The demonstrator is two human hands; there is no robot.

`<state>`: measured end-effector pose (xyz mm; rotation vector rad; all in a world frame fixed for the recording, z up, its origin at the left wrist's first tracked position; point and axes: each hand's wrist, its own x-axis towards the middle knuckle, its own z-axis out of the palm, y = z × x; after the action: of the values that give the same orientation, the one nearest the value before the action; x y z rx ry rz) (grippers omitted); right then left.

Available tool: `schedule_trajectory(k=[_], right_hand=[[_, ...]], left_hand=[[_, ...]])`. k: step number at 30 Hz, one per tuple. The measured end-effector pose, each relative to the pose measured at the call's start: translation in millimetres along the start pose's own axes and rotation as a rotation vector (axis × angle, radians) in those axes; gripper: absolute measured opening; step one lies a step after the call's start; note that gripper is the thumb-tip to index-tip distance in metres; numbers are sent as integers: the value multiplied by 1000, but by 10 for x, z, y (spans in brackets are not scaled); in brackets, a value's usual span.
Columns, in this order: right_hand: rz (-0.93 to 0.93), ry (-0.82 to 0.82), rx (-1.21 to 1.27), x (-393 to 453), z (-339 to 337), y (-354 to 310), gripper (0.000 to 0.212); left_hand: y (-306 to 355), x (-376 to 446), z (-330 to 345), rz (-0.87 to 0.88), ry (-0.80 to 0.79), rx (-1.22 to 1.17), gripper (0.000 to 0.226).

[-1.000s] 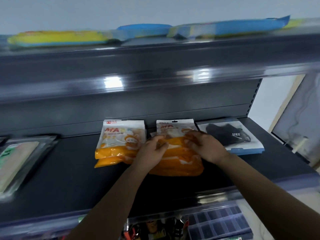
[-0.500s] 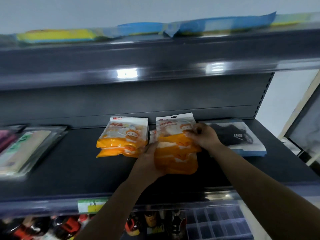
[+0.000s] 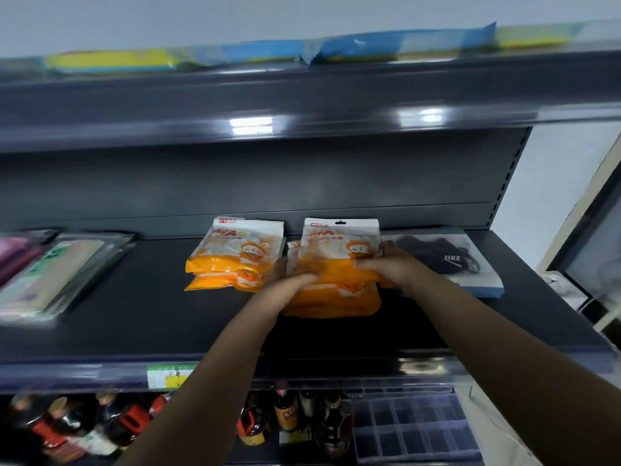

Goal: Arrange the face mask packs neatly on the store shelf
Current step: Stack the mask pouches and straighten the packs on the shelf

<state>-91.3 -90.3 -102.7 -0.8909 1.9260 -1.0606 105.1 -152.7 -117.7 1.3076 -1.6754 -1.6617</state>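
— Gripping from both sides, that's the picture: the left hand (image 3: 287, 287) and the right hand (image 3: 391, 269) are clamped on a stack of orange face mask packs (image 3: 336, 284), fingers curled over the front of the top pack.

— Where does that stack sit?

— On the dark shelf (image 3: 134, 317), middle of the board, its white header end pointing at the back panel. More than one pack in there; edges of others peek out at the left side and underneath.

— And the neighbours?

— Just left, a second orange pile (image 3: 232, 260) lies flat, near the left hand but not held. On the right, a black mask pack (image 3: 447, 260) in a clear sleeve, lying just behind the right hand.

— Anything further out?

— Far left, blurred flat packs (image 3: 57, 274) in clear wrappers. Up top, blue and yellow packets (image 3: 353, 48) along the upper shelf. A green price tag (image 3: 169, 376) on the front rail, and bottles (image 3: 285, 415) on the level below.

— Thumbs?

— Can't tell; they're tucked out of sight behind the stack.
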Motion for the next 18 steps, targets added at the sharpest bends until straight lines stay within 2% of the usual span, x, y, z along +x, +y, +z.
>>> schedule_trajectory(k=[2, 5, 6, 10, 12, 16, 18], right_hand=[[51, -38, 74, -35, 28, -30, 82], [54, -6, 69, -28, 43, -13, 82], [42, 7, 46, -37, 45, -6, 85], [-50, 14, -6, -74, 39, 45, 84], [-75, -12, -19, -112, 22, 63, 81], [7, -83, 1, -134, -9, 88, 81], [45, -90, 33, -146, -19, 80, 78]], left_hand=[[12, 108, -45, -125, 14, -102, 113], [63, 159, -43, -200, 2, -154, 65], [67, 174, -29, -203, 17, -150, 58], [63, 158, 34, -186, 73, -63, 57], [64, 144, 47, -166, 93, -46, 47], [89, 152, 34, -158, 111, -38, 29], [111, 140, 43, -180, 98, -44, 36]])
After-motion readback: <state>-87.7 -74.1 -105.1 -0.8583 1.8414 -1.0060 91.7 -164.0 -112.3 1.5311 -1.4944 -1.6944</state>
